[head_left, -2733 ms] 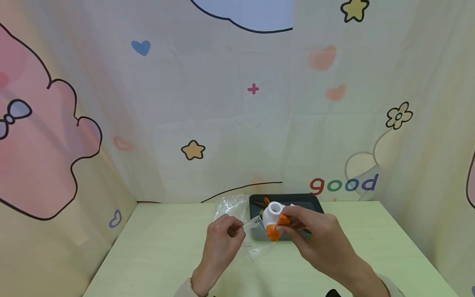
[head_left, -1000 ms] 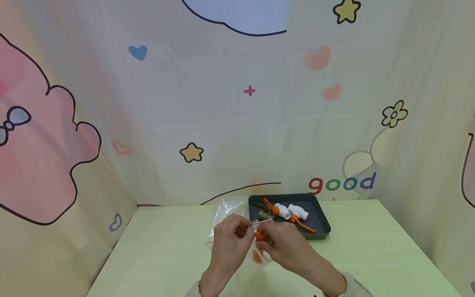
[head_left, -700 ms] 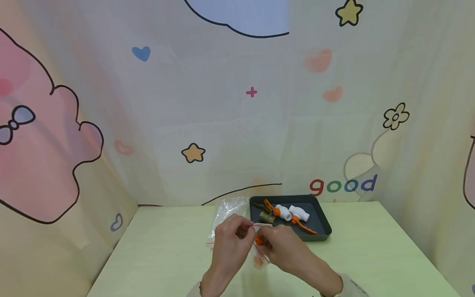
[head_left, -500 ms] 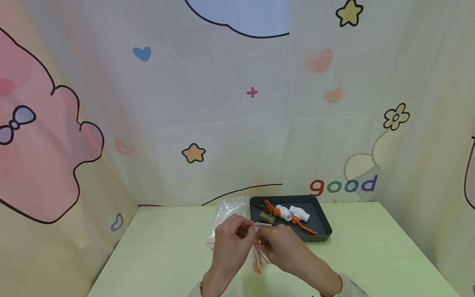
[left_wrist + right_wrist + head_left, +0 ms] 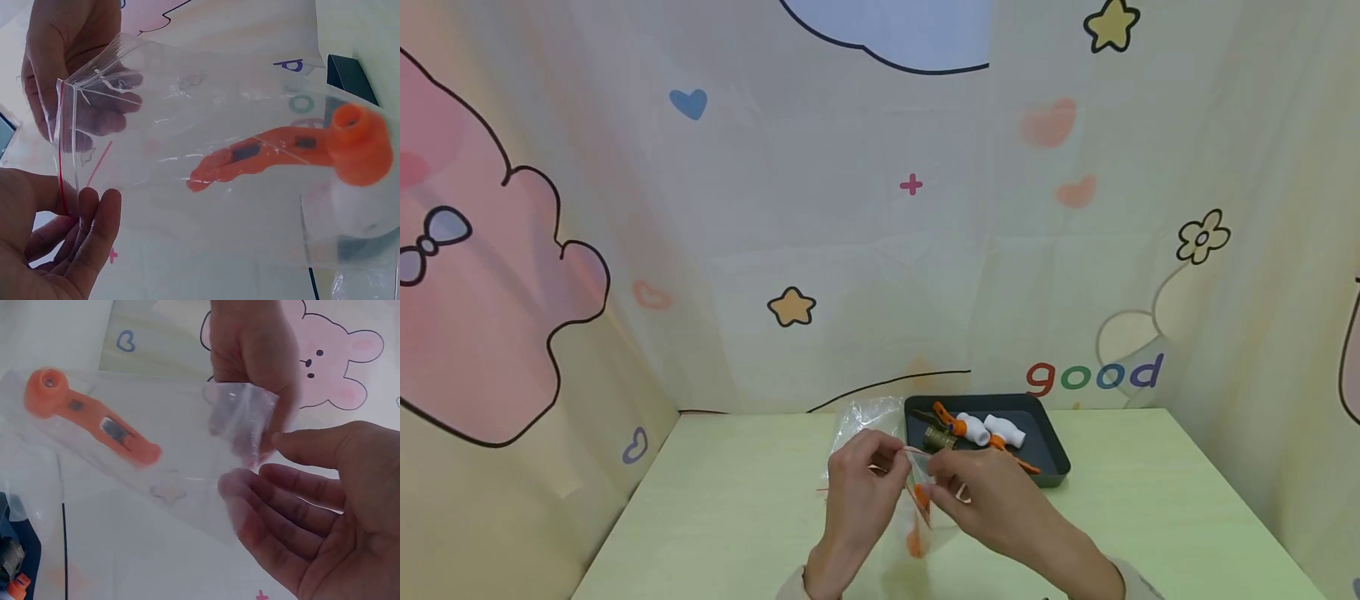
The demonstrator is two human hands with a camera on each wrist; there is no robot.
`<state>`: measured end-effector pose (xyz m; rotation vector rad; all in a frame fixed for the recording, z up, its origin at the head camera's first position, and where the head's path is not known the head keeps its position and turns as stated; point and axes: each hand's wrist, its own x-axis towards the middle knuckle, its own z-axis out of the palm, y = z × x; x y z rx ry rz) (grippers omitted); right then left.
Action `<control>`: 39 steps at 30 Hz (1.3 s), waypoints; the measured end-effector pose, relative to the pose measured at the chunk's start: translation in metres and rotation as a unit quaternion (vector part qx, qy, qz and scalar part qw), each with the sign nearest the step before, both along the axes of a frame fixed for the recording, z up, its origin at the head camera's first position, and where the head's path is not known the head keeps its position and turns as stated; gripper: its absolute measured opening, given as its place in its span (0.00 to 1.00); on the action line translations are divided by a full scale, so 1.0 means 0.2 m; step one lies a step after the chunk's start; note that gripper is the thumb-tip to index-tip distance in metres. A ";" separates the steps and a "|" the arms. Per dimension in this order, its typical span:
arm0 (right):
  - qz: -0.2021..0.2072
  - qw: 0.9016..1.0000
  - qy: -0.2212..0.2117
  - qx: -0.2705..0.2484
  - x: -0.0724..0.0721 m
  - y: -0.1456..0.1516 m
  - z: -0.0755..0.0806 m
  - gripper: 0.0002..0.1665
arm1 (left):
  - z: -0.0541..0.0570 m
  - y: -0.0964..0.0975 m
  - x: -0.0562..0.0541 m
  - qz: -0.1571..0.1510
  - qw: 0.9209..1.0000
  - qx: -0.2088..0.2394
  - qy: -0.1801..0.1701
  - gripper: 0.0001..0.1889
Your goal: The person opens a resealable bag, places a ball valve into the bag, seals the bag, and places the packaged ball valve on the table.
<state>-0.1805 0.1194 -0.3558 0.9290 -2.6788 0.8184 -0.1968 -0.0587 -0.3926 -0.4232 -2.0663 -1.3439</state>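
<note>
My left hand (image 5: 859, 487) pinches the mouth of a clear zip bag (image 5: 162, 112) with a red strip, between thumb and fingers. Hanging inside the bag is a white ball valve with an orange lever handle (image 5: 365, 150); its white body is blurred in the left wrist view. My right hand (image 5: 1000, 496) is beside the bag mouth, thumb apart from the loosely bent fingers. Those fingertips show through the plastic, and I cannot tell whether they are inside the bag or behind it.
Beyond the hands stands a dark tray (image 5: 1060, 454) holding two white valves with orange handles, among them this valve (image 5: 1004, 430), and a brass-coloured fitting (image 5: 937, 439). Another clear plastic bag (image 5: 867, 414) lies left of the tray. A printed curtain surrounds the table.
The right hand brought the orange-handled valve from above the tray into the bag and has let go of it. The valve now hangs lower, and the right fingers have drawn slightly away.
</note>
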 end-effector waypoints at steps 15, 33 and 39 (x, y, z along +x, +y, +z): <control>-0.029 0.995 0.072 -0.070 0.20 0.00 -0.03 0.07 | 0.01 -0.02 -0.03 0.029 0.999 0.022 0.005 0.06; -0.178 0.982 -0.054 -0.014 0.13 -0.08 -0.18 0.14 | -0.01 -0.01 -0.01 0.030 0.998 0.046 0.006 0.06; -0.161 0.982 -0.070 -0.066 0.10 -0.07 -0.19 0.07 | -0.01 0.00 -0.01 0.028 0.998 0.050 0.004 0.07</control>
